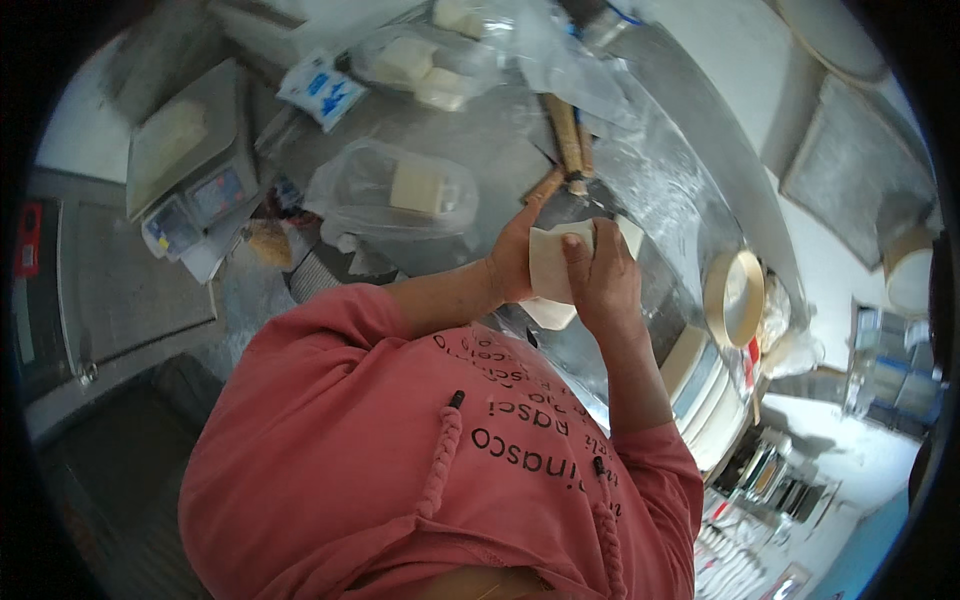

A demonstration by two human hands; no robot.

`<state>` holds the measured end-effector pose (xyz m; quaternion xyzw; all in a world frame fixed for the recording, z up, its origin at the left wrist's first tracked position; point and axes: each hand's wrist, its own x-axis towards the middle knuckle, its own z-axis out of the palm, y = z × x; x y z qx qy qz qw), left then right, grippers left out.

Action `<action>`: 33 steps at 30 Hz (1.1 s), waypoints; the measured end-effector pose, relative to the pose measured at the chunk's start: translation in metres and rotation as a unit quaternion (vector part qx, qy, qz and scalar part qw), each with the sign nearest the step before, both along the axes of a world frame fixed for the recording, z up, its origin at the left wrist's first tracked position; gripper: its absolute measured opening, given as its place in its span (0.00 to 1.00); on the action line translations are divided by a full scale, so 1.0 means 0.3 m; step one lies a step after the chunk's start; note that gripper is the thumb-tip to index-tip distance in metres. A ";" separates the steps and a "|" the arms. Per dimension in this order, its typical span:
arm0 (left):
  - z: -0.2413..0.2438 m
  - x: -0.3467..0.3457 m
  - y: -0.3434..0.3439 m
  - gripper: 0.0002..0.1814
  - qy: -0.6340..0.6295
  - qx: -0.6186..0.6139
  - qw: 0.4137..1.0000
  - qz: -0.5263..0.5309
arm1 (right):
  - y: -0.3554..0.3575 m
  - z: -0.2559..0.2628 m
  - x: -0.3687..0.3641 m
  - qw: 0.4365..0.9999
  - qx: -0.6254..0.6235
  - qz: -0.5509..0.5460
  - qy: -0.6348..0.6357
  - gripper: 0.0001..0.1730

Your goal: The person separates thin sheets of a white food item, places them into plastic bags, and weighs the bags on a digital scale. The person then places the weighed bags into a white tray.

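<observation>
A pale, squarish block point(553, 264), apparently a stack of dough sheets, is held between both my hands. My left hand point(516, 251) presses along its left side with the fingers pointing away from me. On its right side, my right hand point(609, 279) grips it, the thumb laid across the near face. More pale dough point(553, 313) shows just below the block, and another pale piece point(630, 234) sits behind my right fingers. To the left, a clear plastic bag point(337, 187) holds a similar pale block point(417, 187).
Wooden-handled tools point(564, 135) lie beyond my hands on the floury metal table point(495, 131). More bagged blocks point(409, 64) and a blue-and-white packet point(322, 91) are at the back. A digital scale point(217, 196) stands left. A round sieve point(733, 298) and stacked pale slabs point(701, 397) are right.
</observation>
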<state>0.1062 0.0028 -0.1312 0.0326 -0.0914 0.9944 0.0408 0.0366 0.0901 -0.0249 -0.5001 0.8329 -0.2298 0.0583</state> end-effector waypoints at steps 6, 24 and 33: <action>0.038 0.344 -0.225 0.41 -0.228 -0.059 0.962 0.137 | -0.261 -0.145 0.165 0.968 0.056 -0.028 -0.245 0.27; -0.252 0.566 -0.670 0.25 -0.422 -0.420 0.773 0.220 | -0.722 -0.463 0.257 0.933 0.057 0.028 -0.354 0.28; -0.251 0.445 -0.616 0.29 -0.534 -0.649 0.536 0.079 | -0.361 -0.368 0.159 0.903 -0.029 -0.066 -0.423 0.18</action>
